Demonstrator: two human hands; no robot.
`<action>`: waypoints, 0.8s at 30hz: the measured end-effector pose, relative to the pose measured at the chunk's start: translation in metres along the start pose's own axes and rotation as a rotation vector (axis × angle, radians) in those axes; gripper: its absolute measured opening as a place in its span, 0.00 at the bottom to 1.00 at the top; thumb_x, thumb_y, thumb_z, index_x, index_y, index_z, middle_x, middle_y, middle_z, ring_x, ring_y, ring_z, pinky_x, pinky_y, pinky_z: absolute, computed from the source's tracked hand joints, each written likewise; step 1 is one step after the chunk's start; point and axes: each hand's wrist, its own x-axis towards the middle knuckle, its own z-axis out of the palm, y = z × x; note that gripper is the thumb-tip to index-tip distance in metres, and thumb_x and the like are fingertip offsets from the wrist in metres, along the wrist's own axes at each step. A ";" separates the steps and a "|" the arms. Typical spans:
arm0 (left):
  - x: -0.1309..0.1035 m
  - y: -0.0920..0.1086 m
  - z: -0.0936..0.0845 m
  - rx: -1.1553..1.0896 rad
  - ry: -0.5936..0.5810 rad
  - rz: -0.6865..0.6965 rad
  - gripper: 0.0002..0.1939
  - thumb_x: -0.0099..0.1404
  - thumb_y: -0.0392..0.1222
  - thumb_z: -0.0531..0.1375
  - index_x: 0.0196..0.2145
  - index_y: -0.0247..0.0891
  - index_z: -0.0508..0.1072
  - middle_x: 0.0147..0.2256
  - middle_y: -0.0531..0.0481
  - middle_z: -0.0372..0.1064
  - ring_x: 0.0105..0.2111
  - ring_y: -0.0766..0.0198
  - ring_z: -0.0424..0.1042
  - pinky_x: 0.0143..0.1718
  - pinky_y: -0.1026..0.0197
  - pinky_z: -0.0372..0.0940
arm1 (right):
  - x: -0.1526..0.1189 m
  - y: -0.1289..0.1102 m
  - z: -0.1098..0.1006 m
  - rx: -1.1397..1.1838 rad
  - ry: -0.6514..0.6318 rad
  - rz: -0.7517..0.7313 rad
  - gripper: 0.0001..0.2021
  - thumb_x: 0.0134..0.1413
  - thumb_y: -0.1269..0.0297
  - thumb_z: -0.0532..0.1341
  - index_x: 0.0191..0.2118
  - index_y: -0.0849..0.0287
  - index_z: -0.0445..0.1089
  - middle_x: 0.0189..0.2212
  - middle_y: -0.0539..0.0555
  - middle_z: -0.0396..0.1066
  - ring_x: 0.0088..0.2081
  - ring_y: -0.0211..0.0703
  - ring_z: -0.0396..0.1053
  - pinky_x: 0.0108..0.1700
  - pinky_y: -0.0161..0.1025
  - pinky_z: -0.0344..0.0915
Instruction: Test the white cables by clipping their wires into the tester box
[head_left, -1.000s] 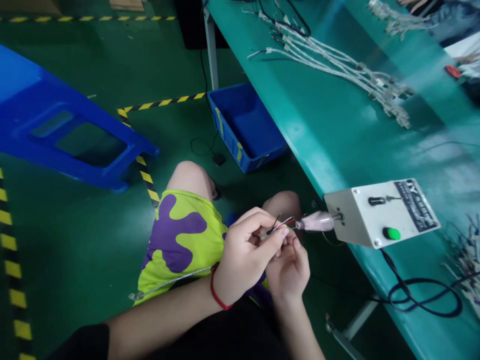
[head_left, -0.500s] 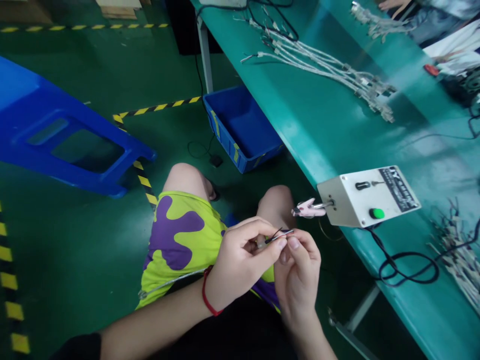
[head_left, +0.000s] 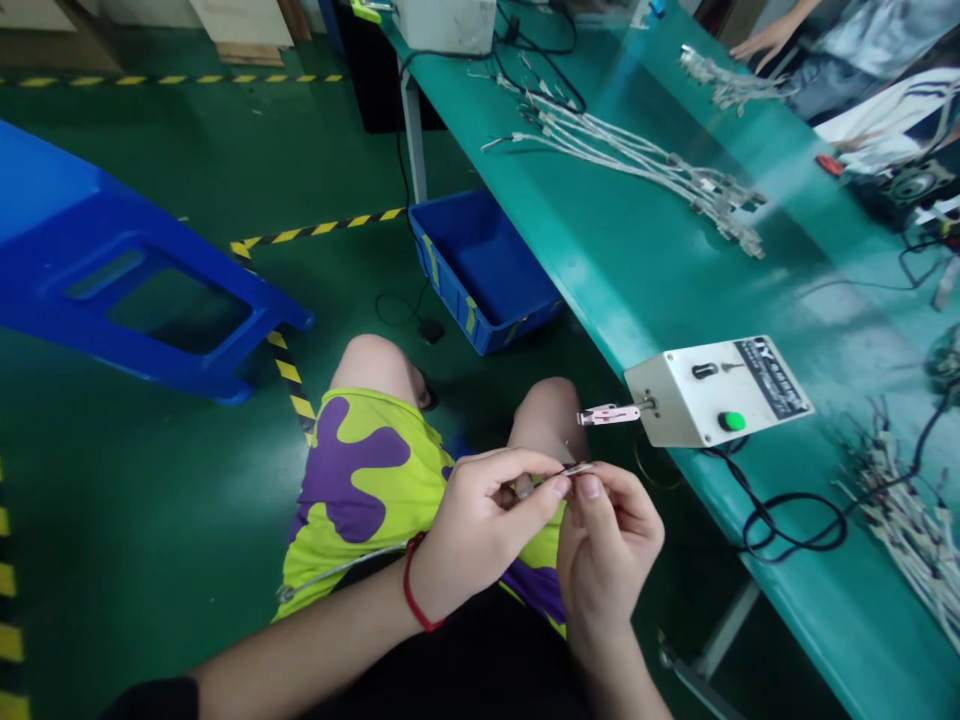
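Observation:
My left hand [head_left: 484, 520] pinches a cable between thumb and forefinger, above my lap. At its end, thin wires [head_left: 576, 469] stick out toward my right hand. My right hand [head_left: 611, 540] is closed, with thumb and forefinger pinching the wire ends; the exact tips are hidden by the fingers. The cable's pale length [head_left: 360, 556] runs back under my left wrist to a small connector [head_left: 285, 593] over my lap. Just beyond my hands, a pink clip [head_left: 609, 414] sticks out on a shaft from a white box [head_left: 720, 390] with a green button.
Finished-looking white cables [head_left: 637, 150] lie in a bundle on the green table [head_left: 600, 230], and more cables [head_left: 900, 520] lie at right. A blue bin [head_left: 480, 265] sits below the table edge; a blue stool [head_left: 142, 270] stands left. Another person's hand [head_left: 772, 42] rests at far right.
The clip has turned on its shaft and now shows its narrow side. My right hand has shifted slightly right, and the wires lie closer together. The view has tilted a little.

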 end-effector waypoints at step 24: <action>0.034 -0.015 0.009 -0.067 0.180 -0.058 0.07 0.73 0.44 0.68 0.42 0.39 0.83 0.41 0.45 0.83 0.39 0.60 0.79 0.35 0.64 0.71 | 0.060 0.004 0.007 0.248 0.006 0.242 0.16 0.67 0.50 0.67 0.38 0.59 0.80 0.24 0.48 0.67 0.28 0.35 0.62 0.34 0.32 0.64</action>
